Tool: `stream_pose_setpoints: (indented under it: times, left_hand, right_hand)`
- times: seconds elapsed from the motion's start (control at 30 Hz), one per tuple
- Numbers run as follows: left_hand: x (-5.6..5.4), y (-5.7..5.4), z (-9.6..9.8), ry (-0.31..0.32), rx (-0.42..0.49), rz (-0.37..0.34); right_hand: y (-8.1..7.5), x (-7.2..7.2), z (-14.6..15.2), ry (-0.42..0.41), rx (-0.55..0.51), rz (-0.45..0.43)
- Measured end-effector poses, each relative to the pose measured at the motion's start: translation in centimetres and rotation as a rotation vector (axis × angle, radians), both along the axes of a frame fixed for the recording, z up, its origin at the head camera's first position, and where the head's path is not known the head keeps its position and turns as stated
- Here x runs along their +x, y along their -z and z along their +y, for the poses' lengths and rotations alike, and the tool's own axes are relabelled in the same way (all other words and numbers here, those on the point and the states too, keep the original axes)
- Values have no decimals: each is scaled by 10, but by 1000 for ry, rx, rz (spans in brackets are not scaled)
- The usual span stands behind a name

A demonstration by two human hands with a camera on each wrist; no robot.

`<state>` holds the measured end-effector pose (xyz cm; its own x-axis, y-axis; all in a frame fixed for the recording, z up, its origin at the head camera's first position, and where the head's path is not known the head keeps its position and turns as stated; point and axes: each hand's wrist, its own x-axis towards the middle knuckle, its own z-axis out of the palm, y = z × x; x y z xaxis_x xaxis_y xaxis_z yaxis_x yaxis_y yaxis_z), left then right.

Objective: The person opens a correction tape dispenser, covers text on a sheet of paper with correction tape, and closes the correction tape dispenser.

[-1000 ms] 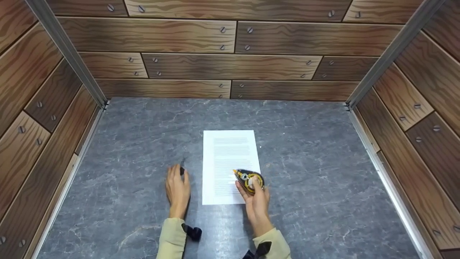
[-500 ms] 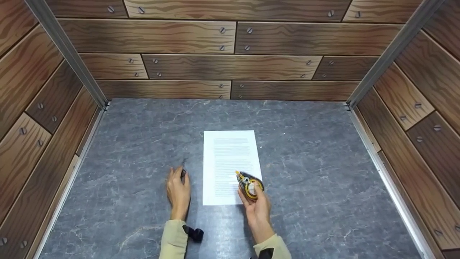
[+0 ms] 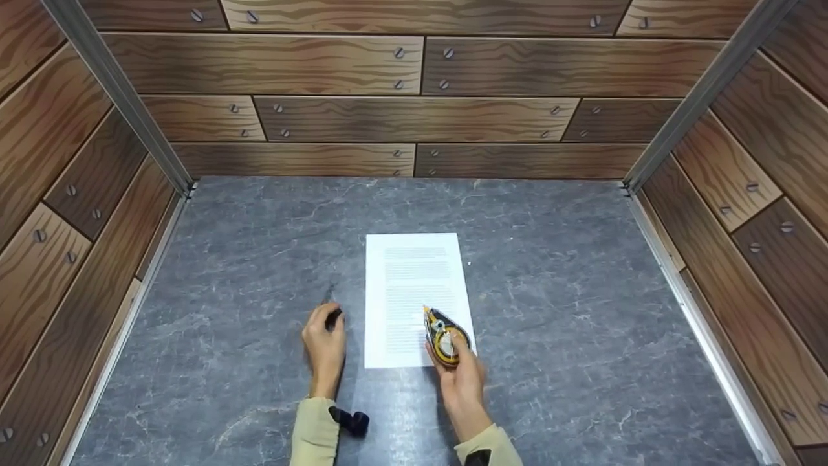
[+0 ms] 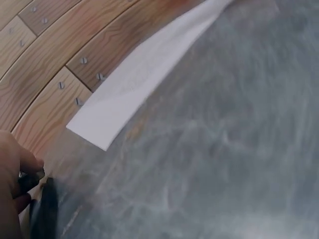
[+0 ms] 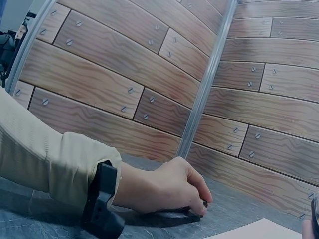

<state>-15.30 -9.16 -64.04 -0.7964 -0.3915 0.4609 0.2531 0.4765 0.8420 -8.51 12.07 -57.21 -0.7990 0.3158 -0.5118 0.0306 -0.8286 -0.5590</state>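
Observation:
My right hand (image 3: 462,385) grips a black and yellow correction tape dispenser (image 3: 447,336), its orange tip pointing away over the lower right of a printed white sheet (image 3: 407,259). White strips show across some text lines near the tip. Left of the sheet, my left hand (image 3: 323,343) pinches a small black object (image 3: 333,317) between thumb and fingers, low over the table. The left wrist view shows this black object (image 4: 31,181) with a greyish end; most of it is hidden, so its kind is unclear. In the right wrist view only the dispenser's edge (image 5: 315,214) shows.
The grey marbled table (image 3: 569,323) is enclosed by wood-patterned panels (image 3: 414,120) at the back and both sides, with metal posts (image 3: 123,90) in the corners. Tiny white specks (image 3: 469,263) lie right of the sheet. Black wrist cameras (image 3: 352,421) sit on the sleeves.
My left fingers have curled closer around the small black object and lifted slightly at the knuckles. My right hand has drawn the dispenser slightly back and turned its tip more forward. The sheet stays in place.

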Motion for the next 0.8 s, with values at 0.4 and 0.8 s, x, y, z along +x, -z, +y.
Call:
stream_pose_setpoints:
  times: [0.4,0.8]
  left_hand:
    - [-2,-44,27,48,711,-324]
    - [5,-83,71,293,1003,-236]
  right_hand:
    - [-3,3,-3,15,17,49]
    - [-9,8,-3,5,39,82]
